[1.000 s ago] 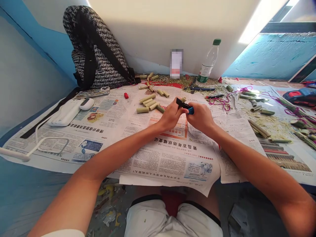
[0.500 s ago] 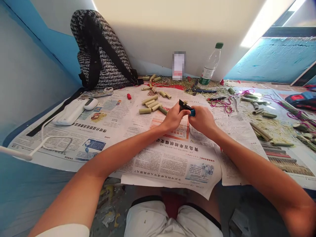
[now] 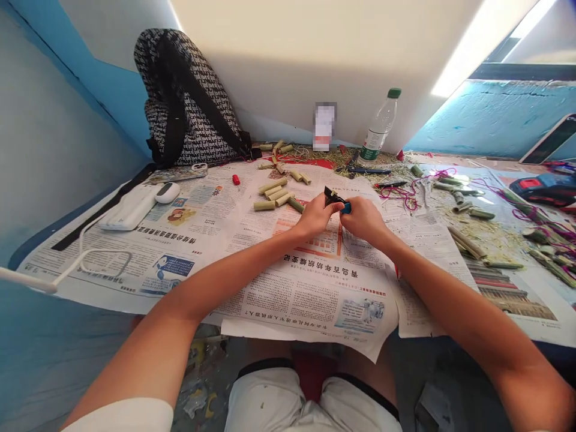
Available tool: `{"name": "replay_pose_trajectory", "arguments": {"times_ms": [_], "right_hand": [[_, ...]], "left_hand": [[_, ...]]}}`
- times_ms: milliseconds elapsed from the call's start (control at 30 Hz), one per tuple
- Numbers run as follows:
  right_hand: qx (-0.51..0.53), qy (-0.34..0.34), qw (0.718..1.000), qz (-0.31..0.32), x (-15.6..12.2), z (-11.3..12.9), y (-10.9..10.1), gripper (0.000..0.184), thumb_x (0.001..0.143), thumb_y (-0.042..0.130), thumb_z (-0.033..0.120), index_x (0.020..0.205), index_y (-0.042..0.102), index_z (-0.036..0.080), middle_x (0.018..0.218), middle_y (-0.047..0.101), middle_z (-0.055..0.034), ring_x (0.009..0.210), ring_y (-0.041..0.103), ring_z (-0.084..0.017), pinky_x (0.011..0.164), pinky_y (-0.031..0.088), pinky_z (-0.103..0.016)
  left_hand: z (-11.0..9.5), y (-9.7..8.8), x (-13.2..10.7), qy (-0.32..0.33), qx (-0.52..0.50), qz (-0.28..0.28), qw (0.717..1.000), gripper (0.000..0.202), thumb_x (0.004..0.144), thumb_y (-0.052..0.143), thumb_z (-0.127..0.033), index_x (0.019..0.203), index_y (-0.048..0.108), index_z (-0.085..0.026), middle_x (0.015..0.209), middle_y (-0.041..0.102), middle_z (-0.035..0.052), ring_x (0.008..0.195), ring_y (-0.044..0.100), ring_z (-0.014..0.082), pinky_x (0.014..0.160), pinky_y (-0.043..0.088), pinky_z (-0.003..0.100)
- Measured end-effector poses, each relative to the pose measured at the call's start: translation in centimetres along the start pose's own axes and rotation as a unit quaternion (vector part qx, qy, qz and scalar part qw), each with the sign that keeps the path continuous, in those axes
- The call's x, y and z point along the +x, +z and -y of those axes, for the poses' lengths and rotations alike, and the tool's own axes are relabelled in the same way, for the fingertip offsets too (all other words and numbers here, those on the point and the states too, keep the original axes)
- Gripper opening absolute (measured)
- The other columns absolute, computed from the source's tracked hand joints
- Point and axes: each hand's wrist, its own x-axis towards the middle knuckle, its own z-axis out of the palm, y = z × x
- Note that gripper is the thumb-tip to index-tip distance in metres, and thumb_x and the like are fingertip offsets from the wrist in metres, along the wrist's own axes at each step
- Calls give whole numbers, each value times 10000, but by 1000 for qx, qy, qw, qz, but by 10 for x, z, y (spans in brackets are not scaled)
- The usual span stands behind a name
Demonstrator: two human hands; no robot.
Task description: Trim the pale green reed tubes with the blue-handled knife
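Above the newspaper (image 3: 310, 300), my right hand (image 3: 362, 217) is closed around a blue-handled utility knife (image 3: 346, 207). The knife's black front part points up and left, over my left hand. My left hand (image 3: 315, 216) is closed too, its thumb pressed along the black part. A small pale bit of a bamboo piece (image 3: 333, 193) shows at the blade; the rest is hidden by my fingers. Left of my hands lie several short cut bamboo tubes (image 3: 273, 191), and a greener tube (image 3: 296, 204) lies close to my left fingers.
A patterned backpack (image 3: 189, 108) leans at the back left, near a white power bank (image 3: 130, 210). At the back stand a phone (image 3: 324, 126) and a plastic bottle (image 3: 379, 129). Bamboo shavings, purple string (image 3: 407, 195) and a blue power tool (image 3: 542, 189) lie to the right.
Both hands stay together on the knife and bamboo piece, almost in the same place. The view has shifted slightly; the tubes lie as before.
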Motion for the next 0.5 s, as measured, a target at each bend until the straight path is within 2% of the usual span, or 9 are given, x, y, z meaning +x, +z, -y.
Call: {"name": "replay_pose_trajectory", "arguments": {"times_ms": [100,167,267,333,433,500], "right_hand": [[51,11,999,-13,6,1,-5,163,824,613,180,673,569,221,656,621,-56,619,495,-177,588,292,-318],[62,17,997,-32,11,-1,-6,164,814,631,190,666,568,223,655,623,-53,632,491,-181,595,296,-317],[81,26,995,-56,18,-10,-8,190,820,633,198,648,559,228,646,618,-45,643,492,-186,610,309,-323],[92,34,993,-68,22,-17,-9,213,829,622,194,637,540,235,623,592,-34,626,489,-188,615,318,-331],[98,30,991,-91,24,-25,-14,222,846,610,198,646,526,243,618,574,-28,619,492,-191,632,333,-338],[91,14,988,-122,24,-28,-19,219,854,610,203,657,525,245,640,586,-36,642,497,-195,650,342,-342]], "left_hand": [[-4,1,5,-1,-20,1,1000,468,957,718,-614,829,535,-203,770,589,-15,765,522,151,730,361,302],[-8,-1,8,-11,-28,-2,1000,493,911,771,-629,855,527,-204,778,580,-19,775,523,148,730,368,297],[-15,-7,14,-49,-27,-16,998,482,843,878,-529,898,523,-207,788,567,-17,784,530,153,738,375,294],[-20,-11,20,-77,-39,-10,996,440,851,886,-438,893,513,-210,779,547,-19,765,521,149,739,381,295],[-28,-14,28,-100,-62,10,993,337,915,811,-358,873,511,-210,773,512,-19,748,499,145,745,391,301],[-32,-13,30,-82,-60,5,995,250,975,712,-331,869,523,-206,789,498,-13,755,481,146,759,396,308]]}}
